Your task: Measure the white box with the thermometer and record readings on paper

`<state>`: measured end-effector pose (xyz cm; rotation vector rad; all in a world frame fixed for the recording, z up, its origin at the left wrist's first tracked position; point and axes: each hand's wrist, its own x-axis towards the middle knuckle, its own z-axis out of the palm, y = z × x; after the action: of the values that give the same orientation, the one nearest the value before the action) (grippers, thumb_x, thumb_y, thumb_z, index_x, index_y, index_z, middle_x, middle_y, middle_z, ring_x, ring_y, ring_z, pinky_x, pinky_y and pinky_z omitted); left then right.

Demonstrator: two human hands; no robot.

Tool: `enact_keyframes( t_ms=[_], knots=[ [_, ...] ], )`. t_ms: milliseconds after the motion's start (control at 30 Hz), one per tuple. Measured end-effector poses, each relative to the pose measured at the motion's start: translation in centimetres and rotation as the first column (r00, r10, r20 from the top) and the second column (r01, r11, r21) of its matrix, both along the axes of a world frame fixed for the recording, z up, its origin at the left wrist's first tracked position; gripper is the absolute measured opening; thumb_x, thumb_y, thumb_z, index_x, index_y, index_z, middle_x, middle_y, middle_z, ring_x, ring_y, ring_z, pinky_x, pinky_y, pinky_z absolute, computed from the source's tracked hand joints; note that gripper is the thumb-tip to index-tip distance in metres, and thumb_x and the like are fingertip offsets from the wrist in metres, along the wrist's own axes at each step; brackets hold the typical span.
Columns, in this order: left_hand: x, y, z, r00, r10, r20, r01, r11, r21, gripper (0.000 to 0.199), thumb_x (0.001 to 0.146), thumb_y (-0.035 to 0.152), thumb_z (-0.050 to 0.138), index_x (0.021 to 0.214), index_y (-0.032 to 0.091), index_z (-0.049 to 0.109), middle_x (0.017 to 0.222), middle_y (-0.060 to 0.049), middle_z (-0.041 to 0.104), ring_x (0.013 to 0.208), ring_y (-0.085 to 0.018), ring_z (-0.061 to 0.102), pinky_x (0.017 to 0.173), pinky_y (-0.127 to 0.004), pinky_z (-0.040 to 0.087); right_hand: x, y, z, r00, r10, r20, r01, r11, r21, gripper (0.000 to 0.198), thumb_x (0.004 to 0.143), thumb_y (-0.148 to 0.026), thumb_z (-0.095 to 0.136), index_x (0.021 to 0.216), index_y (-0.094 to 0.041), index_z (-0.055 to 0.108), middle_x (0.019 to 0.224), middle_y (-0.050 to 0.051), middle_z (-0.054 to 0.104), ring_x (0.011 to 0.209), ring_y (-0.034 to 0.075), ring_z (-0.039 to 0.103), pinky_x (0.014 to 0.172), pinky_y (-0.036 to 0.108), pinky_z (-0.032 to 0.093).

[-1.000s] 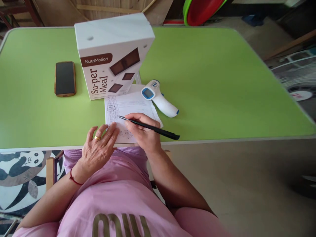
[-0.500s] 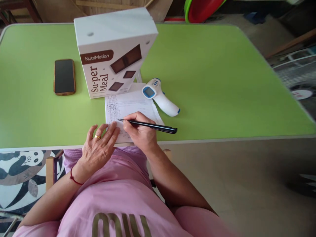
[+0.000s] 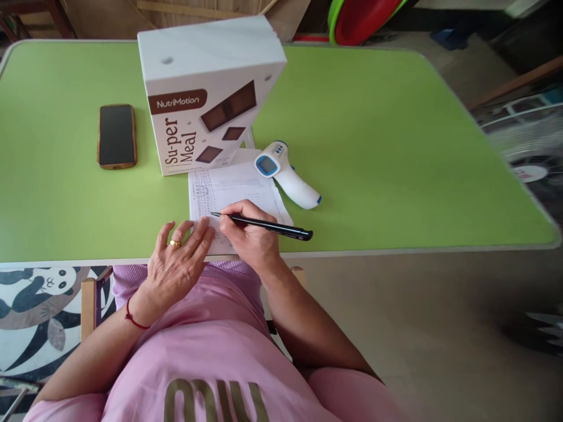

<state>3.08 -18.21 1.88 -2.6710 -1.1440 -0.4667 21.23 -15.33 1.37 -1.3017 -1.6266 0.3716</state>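
My right hand (image 3: 253,237) is closed around a black pen (image 3: 281,227), its tip at the sheet of paper (image 3: 246,181). Printed and handwritten marks cover parts of that sheet. My left hand (image 3: 178,258) lies flat with fingers stretched out, fingertips on the paper's lower left part and the table edge. A gold ring and a red cord bracelet are on it. Behind the paper a white NutriMotion box (image 3: 220,70) stands upright, hiding the sheet's far end. A white and blue infrared thermometer (image 3: 290,179) rests over the paper's right edge.
A phone (image 3: 116,136) in a brown case lies left of the box on the green table (image 3: 373,146). Past the table's right end stands a fan (image 3: 528,140). A red and green plastic object (image 3: 360,20) is beyond the far edge.
The view has shifted slightly, so the box, phone and thermometer sit a little further right. The pen has tilted very slightly in my right hand; my left hand stays in place.
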Motion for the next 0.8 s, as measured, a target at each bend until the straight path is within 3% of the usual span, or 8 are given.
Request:
enact_keyframes(
  t_ms=[400,800],
  knots=[
    [-0.09,0.04,0.01,1.0,0.002,-0.002,-0.002,1.0,-0.021,0.042,0.095,0.019,0.056,0.136,0.015,0.055,0.145,-0.004,0.06,0.121,-0.027,0.057,0.106,-0.048,0.038,-0.03,0.05,0.07,1.0,0.009,-0.005,-0.009,0.999,0.041,0.009,0.084,-0.022,0.06,0.075,-0.022,0.061,0.059,-0.004,0.064,0.049,0.01,0.056,0.051,0.021,0.046],
    [-0.23,0.09,-0.03,1.0,-0.004,-0.005,0.003,0.999,-0.047,0.045,0.094,0.019,0.057,0.138,0.014,0.055,0.147,-0.006,0.057,0.122,-0.028,0.056,0.108,-0.049,0.034,-0.08,0.0,0.05,0.999,-0.012,-0.042,0.011,1.0,-0.029,0.008,0.085,-0.025,0.059,0.077,-0.022,0.061,0.06,-0.004,0.065,0.05,0.011,0.055,0.052,0.023,0.046]
  ],
)
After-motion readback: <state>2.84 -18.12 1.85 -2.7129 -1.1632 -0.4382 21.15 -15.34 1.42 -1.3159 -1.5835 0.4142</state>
